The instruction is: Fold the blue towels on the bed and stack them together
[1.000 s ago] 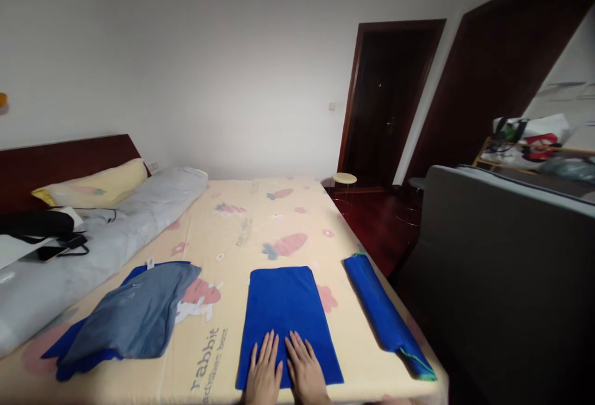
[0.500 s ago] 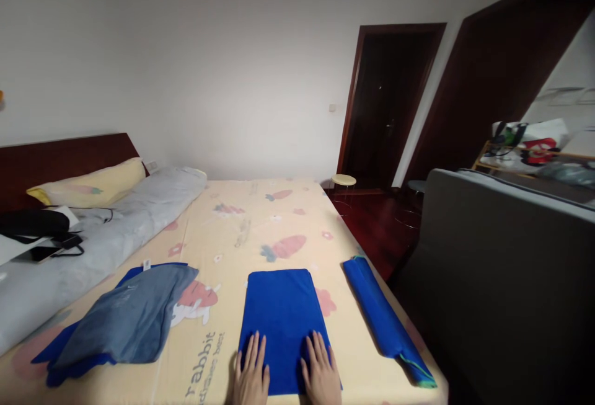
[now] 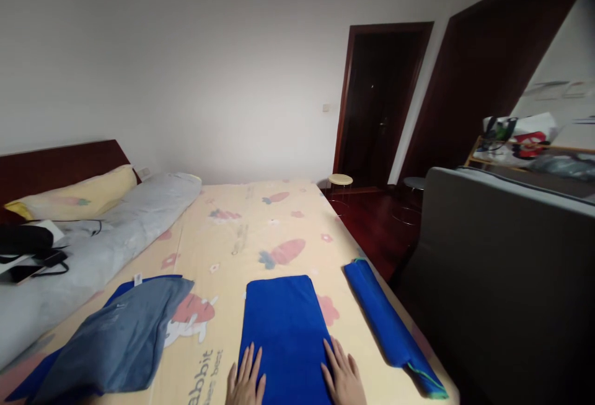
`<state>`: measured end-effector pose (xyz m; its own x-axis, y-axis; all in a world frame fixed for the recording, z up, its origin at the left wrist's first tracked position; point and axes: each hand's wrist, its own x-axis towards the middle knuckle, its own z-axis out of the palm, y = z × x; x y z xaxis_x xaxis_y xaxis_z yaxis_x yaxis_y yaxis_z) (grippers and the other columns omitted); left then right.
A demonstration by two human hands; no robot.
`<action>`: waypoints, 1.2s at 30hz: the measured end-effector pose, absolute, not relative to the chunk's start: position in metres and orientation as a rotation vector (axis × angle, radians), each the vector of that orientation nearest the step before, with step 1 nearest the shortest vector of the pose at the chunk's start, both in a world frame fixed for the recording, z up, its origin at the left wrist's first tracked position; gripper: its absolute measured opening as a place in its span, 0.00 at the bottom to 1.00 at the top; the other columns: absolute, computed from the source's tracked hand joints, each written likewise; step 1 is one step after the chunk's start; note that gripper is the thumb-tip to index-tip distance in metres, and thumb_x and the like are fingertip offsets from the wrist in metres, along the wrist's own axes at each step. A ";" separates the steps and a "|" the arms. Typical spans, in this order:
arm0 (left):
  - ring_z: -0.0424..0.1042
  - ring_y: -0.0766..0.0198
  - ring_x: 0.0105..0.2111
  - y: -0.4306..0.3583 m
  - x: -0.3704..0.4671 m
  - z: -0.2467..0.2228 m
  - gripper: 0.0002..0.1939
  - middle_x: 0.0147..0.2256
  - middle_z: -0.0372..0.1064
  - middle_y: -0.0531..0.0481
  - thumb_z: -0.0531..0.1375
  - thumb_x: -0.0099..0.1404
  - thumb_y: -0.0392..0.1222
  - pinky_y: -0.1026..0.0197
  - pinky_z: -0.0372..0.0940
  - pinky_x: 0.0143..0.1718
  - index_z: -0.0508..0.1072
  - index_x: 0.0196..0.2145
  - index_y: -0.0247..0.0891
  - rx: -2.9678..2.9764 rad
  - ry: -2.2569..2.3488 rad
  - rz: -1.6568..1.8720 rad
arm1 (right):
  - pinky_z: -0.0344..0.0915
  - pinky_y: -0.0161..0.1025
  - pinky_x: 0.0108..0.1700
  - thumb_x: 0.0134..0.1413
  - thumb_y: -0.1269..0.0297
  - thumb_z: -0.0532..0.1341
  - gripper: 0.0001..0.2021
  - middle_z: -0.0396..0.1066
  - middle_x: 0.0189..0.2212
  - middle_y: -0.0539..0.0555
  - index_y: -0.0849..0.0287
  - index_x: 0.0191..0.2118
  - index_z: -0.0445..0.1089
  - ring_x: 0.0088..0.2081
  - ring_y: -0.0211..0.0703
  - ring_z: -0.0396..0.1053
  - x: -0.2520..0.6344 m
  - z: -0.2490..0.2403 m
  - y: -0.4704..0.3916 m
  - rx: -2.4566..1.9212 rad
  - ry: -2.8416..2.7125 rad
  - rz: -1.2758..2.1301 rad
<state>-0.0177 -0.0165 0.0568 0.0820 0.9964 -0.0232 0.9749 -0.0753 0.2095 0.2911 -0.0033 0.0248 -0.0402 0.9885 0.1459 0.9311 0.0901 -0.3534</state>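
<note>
A folded blue cloth (image 3: 286,330) lies flat on the bed, its near end running out of the bottom of the view. On its near left edge rests my left hand (image 3: 246,380), palm down with the fingers apart. My right hand (image 3: 343,373) lies spread over the cloth's right edge, partly on the bedsheet. To the right is a rolled blue cloth (image 3: 388,324) with green edging. A grey-blue cloth (image 3: 116,343) lies loosely over another blue cloth (image 3: 35,377) at the left.
The bed's patterned sheet (image 3: 214,293) reaches to the wall. A grey quilt (image 3: 106,247), a yellow pillow (image 3: 83,194) and black items (image 3: 28,240) are at the left. A dark grey panel (image 3: 493,281) stands at the right; a stool (image 3: 340,180) is beyond the bed.
My right hand has moved right, from on top of the blue cloth to its edge. My left hand has shifted slightly left and nearer. The view has turned a little.
</note>
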 end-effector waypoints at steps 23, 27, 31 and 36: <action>0.52 0.58 0.65 0.029 -0.045 0.064 0.25 0.66 0.46 0.61 0.42 0.70 0.52 0.46 0.52 0.62 0.41 0.63 0.61 2.292 1.992 0.236 | 0.51 0.62 0.63 0.62 0.44 0.44 0.30 0.48 0.65 0.54 0.52 0.64 0.51 0.66 0.55 0.48 0.284 0.036 0.046 -1.911 -2.046 0.201; 0.51 0.58 0.65 0.043 -0.037 0.071 0.25 0.66 0.45 0.59 0.40 0.71 0.49 0.44 0.53 0.62 0.38 0.64 0.59 2.372 1.972 0.254 | 0.52 0.60 0.64 0.62 0.44 0.45 0.31 0.48 0.65 0.57 0.56 0.65 0.51 0.65 0.55 0.49 0.268 0.046 0.061 -1.845 -2.063 0.165; 0.48 0.63 0.66 0.083 -0.003 0.078 0.27 0.67 0.43 0.58 0.39 0.70 0.41 0.49 0.53 0.63 0.35 0.65 0.53 2.470 1.822 0.296 | 0.53 0.53 0.64 0.65 0.50 0.42 0.27 0.44 0.67 0.51 0.49 0.67 0.41 0.67 0.48 0.45 0.220 0.067 0.093 -1.533 -2.246 0.255; 0.43 0.61 0.67 0.137 0.014 0.079 0.26 0.67 0.39 0.54 0.38 0.70 0.43 0.47 0.48 0.65 0.39 0.65 0.48 2.322 1.818 0.157 | 0.51 0.52 0.65 0.65 0.51 0.43 0.27 0.44 0.67 0.50 0.45 0.67 0.40 0.67 0.47 0.46 0.193 0.074 0.137 -1.269 -2.437 0.397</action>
